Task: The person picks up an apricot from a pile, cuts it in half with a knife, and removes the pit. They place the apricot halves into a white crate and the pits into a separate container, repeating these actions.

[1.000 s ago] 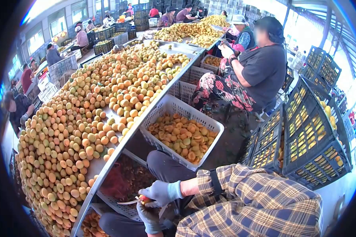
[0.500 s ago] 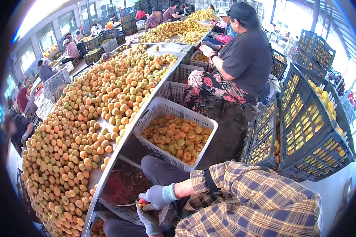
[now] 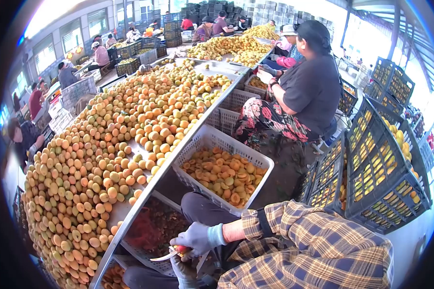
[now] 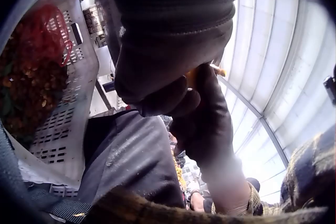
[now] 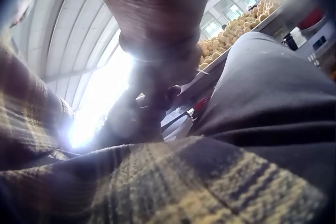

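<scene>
Right hand (image 3: 194, 238), gloved, is curled around a knife (image 3: 160, 256) whose blade pokes leftward at the bottom centre of the head view. Left hand (image 3: 184, 269), just below, is clamped on an apricot (image 3: 181, 249) touching the blade. Beneath them sits a basket (image 3: 144, 255) of pits; above right, a white crate (image 3: 255, 156) of halved fruit; left, the desk (image 3: 144, 195) heaped with apricots.

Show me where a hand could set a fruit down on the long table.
The table is crowded: apricots cover most of it. Bare metal shows along the near rim, beside the white basket of halves, and at the far end. The gloved hands, right and left, hold a knife and fruit.
</scene>
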Action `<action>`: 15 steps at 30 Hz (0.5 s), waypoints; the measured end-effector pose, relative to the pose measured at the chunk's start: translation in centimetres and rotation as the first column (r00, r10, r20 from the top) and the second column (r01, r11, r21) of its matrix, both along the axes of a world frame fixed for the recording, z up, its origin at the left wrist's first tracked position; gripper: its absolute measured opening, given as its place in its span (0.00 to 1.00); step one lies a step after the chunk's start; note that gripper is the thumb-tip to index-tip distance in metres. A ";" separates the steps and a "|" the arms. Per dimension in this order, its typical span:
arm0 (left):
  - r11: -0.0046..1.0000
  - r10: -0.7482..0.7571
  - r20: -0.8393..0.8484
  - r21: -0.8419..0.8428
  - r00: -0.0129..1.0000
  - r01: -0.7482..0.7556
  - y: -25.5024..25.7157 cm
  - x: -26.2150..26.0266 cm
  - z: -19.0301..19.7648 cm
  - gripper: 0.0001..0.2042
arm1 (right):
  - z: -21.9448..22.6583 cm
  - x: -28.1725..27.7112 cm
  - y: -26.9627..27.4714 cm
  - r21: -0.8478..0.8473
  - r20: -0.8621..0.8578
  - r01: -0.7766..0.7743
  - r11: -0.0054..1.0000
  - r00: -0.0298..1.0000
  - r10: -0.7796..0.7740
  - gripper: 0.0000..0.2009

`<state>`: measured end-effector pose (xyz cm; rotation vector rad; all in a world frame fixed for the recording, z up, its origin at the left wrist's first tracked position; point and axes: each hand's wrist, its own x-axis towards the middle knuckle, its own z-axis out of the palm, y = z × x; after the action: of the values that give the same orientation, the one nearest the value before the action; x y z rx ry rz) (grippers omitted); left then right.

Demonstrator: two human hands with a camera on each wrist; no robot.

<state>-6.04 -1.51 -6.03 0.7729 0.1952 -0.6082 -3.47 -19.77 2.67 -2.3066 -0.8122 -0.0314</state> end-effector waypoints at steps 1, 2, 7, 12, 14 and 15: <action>1.000 0.015 -0.002 -0.007 1.000 -0.015 -0.1 0.1 -0.1 0.28 | 0.1 0.2 0.2 -0.005 0.095 -0.016 1.000 0.995 0.016 0.25; 0.995 0.075 -0.079 -0.059 0.994 -0.080 -0.4 0.0 -0.3 0.28 | -0.1 0.4 0.5 -0.012 0.093 -0.031 0.999 0.995 0.032 0.25; 0.962 0.167 -0.182 -0.186 0.969 -0.200 -0.9 -0.1 1.5 0.24 | -1.9 1.2 1.9 0.009 0.123 -0.064 0.998 0.990 0.063 0.21; 0.979 0.185 -0.067 -0.076 0.980 -0.190 -1.4 0.0 2.4 0.25 | -2.0 0.1 2.7 0.122 0.024 0.074 0.990 0.997 -0.078 0.18; 0.976 0.213 -0.007 -0.035 0.977 -0.213 -1.8 0.2 2.4 0.23 | -1.8 -0.8 2.8 0.127 -0.073 0.173 0.977 0.984 -0.165 0.15; 0.978 0.206 -0.003 -0.030 0.978 -0.206 -1.6 0.3 1.2 0.22 | -2.7 -0.8 2.8 0.128 -0.094 0.207 0.970 0.976 -0.196 0.15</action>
<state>-5.77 -3.12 -4.83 0.7134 0.2619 -0.4132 -4.28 -17.00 -0.08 -2.2361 -0.5157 -0.0814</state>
